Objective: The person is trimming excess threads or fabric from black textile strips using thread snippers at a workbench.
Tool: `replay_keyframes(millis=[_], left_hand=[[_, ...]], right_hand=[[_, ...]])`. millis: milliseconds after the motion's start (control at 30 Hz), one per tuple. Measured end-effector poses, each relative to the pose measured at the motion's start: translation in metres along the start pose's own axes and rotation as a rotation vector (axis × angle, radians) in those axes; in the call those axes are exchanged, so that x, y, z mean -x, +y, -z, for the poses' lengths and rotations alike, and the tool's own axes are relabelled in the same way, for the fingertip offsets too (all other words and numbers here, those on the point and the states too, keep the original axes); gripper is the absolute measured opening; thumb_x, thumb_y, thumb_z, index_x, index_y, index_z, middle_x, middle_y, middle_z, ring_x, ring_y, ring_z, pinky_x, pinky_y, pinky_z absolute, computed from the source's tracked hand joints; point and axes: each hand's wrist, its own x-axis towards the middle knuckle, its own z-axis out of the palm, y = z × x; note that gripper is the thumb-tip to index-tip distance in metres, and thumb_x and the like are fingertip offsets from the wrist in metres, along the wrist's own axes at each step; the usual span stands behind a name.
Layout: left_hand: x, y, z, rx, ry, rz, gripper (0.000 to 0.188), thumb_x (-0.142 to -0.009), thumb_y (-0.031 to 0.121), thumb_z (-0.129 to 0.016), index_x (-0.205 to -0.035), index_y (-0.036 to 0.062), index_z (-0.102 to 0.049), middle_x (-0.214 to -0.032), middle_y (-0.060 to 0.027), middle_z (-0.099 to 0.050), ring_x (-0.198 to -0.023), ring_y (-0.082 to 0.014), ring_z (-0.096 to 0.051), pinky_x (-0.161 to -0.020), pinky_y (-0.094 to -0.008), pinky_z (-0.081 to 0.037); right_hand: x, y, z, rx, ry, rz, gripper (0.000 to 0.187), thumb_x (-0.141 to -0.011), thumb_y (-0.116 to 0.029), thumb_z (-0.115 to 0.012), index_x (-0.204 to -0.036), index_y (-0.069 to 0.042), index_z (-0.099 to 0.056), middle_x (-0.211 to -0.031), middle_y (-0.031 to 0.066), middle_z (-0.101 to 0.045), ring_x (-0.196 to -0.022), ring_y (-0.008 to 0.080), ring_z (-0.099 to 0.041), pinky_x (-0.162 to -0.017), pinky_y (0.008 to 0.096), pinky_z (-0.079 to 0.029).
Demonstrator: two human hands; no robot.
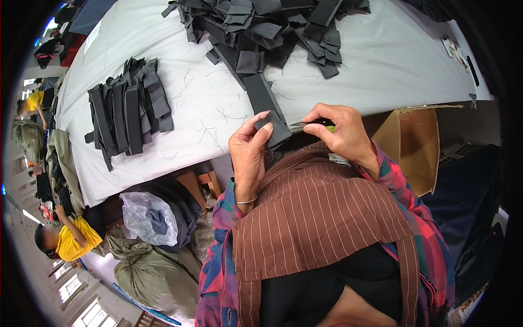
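Observation:
My left hand (247,150) pinches the near end of a dark grey fabric strip (262,97) between thumb and fingers at the table's front edge. The strip's far part stretches over the white cloth toward a heap of similar pieces (250,32). Just right of the held end, my right hand (344,131) is closed around small black thread snips (325,121) with a bit of green on them. Their pointed tip faces the fabric, a little apart from it. My fingers partly hide the snips' handle.
On the white-covered table (201,103), stacked dark strips (128,106) lie at the left, with loose thread ends scattered nearby. An open cardboard box (417,144) stands below the edge at right. A plastic bag (148,218) and an olive cloth bundle (144,267) sit lower left. Two people in yellow are farther left.

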Motion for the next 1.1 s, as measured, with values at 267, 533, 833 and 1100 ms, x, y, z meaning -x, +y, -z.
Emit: replay_keyframes(millis=[267,533,833,1100], left_hand=[[0.002,0.001,-0.006,0.009,0.023,0.017,0.029,-0.084,-0.005,-0.062,-0.112,-0.0031,-0.063,-0.081,0.0045,-0.057,-0.067,-0.0009,-0.046,-0.060,-0.0146,-0.035],[0.004,0.003,-0.007,0.004,0.012,0.013,0.028,-0.084,-0.005,-0.062,-0.112,-0.0036,-0.063,-0.084,0.0030,-0.058,-0.069,-0.0020,-0.048,-0.062,-0.0145,-0.037],[0.005,0.003,-0.003,0.002,0.013,0.016,0.028,-0.084,-0.005,-0.062,-0.112,-0.0042,-0.063,-0.084,0.0018,-0.060,-0.072,-0.0025,-0.051,-0.064,-0.0159,-0.040],[0.009,0.015,-0.011,-0.026,0.016,0.005,0.030,-0.085,-0.001,-0.061,-0.115,-0.0058,-0.061,-0.088,0.0004,-0.061,-0.071,-0.0030,-0.050,-0.064,-0.0161,-0.040]], right_hand=[[-0.001,0.004,-0.005,-0.130,-0.046,-0.043,0.014,-0.079,-0.010,-0.068,-0.087,0.001,-0.064,-0.076,0.0091,-0.066,-0.070,0.0164,-0.062,-0.066,0.0275,-0.047],[-0.001,0.007,-0.004,-0.017,-0.009,0.109,0.013,-0.075,-0.012,-0.070,-0.083,-0.003,-0.065,-0.076,0.0071,-0.067,-0.069,0.0211,-0.061,-0.068,0.0299,-0.043],[-0.003,0.009,-0.004,0.167,-0.015,0.224,0.013,-0.071,-0.017,-0.074,-0.077,-0.009,-0.065,-0.072,0.0016,-0.065,-0.064,0.0193,-0.057,-0.064,0.0310,-0.036],[-0.005,-0.004,0.004,0.108,0.047,0.182,0.011,-0.072,-0.013,-0.072,-0.079,-0.009,-0.066,-0.074,0.0023,-0.066,-0.069,0.0196,-0.060,-0.065,0.0314,-0.037]])
